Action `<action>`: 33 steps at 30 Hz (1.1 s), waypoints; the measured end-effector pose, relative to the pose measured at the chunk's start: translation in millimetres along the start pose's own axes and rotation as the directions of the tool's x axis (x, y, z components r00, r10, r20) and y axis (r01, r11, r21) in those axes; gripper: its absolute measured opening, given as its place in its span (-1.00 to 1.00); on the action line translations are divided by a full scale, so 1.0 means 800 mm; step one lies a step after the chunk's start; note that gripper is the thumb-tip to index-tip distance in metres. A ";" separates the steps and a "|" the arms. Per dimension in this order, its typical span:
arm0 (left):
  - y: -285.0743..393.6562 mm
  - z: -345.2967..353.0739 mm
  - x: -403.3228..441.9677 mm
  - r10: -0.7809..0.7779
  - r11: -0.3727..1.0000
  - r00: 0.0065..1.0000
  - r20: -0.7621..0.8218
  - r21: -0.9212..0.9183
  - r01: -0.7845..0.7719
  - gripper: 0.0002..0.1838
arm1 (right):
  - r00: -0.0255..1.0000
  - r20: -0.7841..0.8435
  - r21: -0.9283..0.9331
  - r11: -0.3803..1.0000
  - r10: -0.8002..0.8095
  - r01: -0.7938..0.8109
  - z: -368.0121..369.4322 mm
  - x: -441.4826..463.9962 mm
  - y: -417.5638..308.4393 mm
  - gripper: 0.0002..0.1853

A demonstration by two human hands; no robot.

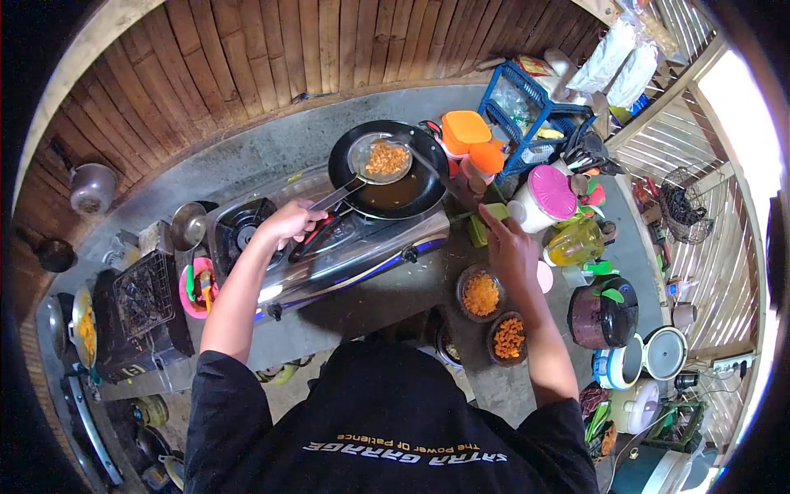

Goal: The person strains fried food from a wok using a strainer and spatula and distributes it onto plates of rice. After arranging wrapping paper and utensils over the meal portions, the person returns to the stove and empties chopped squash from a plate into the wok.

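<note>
From here, the left hand grips the strainer by its handle, holding the fried bits over the wok, presumably so drips land in the oil. The right hand closes round a long utensil, probably to steady them.

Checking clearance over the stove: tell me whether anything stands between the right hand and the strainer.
The spatula in the right hand spans that gap, crossing the right rim of the pan toward the strainer. Nothing else visible blocks the way.
</note>
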State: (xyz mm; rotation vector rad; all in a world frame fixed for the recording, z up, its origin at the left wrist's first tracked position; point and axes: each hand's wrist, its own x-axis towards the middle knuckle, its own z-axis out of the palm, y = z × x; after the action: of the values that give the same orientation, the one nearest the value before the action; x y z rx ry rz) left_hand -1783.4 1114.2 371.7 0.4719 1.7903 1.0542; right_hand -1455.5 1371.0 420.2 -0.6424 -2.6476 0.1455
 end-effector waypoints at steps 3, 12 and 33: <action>0.004 0.004 -0.004 -0.015 1.000 1.000 -0.025 0.004 0.015 -0.85 | 0.996 0.092 0.125 0.992 0.021 -0.032 0.004 -0.014 -0.017 -0.53; 0.007 0.004 0.010 0.006 1.000 0.997 -0.083 -0.001 -0.006 -0.79 | 0.982 0.137 0.139 0.978 0.134 -0.153 0.031 -0.009 -0.021 -0.54; 0.048 0.002 -0.014 0.205 0.978 0.968 -0.147 -0.010 -0.209 -0.85 | 0.990 -0.007 0.052 0.988 0.144 -0.143 -0.016 0.004 -0.039 -0.52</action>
State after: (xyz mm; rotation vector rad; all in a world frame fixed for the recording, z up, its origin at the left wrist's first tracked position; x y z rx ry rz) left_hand -1781.8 1128.1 409.2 0.5891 1.8831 1.2829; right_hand -1465.6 1345.0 439.3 -0.8144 -2.5777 0.2504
